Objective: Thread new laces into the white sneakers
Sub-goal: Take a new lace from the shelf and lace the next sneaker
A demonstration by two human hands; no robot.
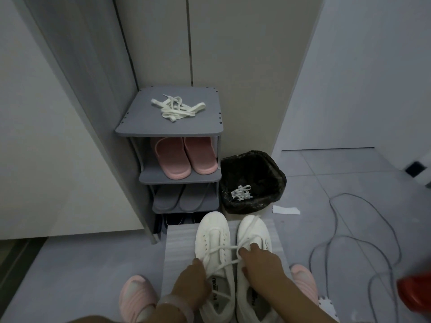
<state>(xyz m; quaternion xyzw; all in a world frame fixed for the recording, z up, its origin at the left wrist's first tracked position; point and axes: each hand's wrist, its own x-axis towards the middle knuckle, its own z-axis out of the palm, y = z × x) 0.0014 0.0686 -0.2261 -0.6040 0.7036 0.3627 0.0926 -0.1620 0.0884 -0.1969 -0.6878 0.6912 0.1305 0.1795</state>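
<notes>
Sneakers, two white ones, stand side by side with toes pointing away on a low grey board (179, 250) in front of the person. The left sneaker (213, 243) shows bare eyelets along its upper part, and the right sneaker (253, 231) sits just beside it, touching or nearly so. A white lace (221, 249) runs across both, from the left sneaker's eyelets over to the right one, with another strand slanting down toward the left sneaker's opening.

The left hand (193, 284) rests at the left sneaker's near side, fingers curled and pinching the lace close to the tongue; a pale bracelet (173, 304) circles that wrist. The right hand (261, 262) lies over the right sneaker's laced area, fingers bent and pinching the lace where the strands meet.

Beyond the board stands a grey shoe rack (130, 131). A loose bundle of cream laces (177, 108) lies on its top shelf, pink slippers (186, 157) sit on the shelf below, and grey slippers (179, 198) fill the next one down. Just right of the rack is a bin with a black bag (275, 176), and a tangle of white laces (241, 192) lies inside it. A scrap of white paper (285, 209) lies on the floor near the bin, and a grey cable (363, 241) loops across the tiles at right. Pink shoes on the person's feet (135, 297) flank the board.
</notes>
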